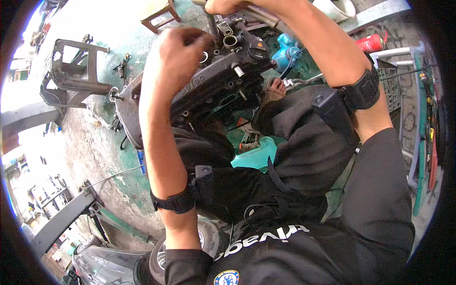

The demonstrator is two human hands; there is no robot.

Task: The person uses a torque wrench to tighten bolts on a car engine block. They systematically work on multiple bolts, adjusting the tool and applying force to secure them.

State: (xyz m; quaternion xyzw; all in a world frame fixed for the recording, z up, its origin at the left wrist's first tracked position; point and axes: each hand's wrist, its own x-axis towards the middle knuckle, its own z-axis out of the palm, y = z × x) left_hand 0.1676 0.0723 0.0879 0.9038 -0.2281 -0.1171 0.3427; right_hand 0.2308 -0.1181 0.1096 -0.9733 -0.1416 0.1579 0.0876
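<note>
Nearest, the left hand [183, 50] is curled inward beside an upright, round steel shaft [212, 28]; its fingertips are partly hidden, so I cannot tell whether they pinch it. The right hand [225, 5] bends over the shaft's top, but the view cuts it off (how tightly it closes, I cannot tell). From beside it a long, straight steel bar [266, 18] slants away under the right forearm; any joint with the shaft is hidden.

Directly below both hands sits a dark, grimy metal engine block [190, 95]. It looks heavy, rigid and probably slick with oil, best held by its solid outer edges rather than its small projecting studs. The shaft should feel stiff and smooth, and is best steadied around its middle.

Farther right of the hands lies a crumpled blue plastic bundle [286, 52]; left of them stands a grey plastic stool [83, 84]. Farthest right is a red cylindrical fire extinguisher [372, 43].
</note>
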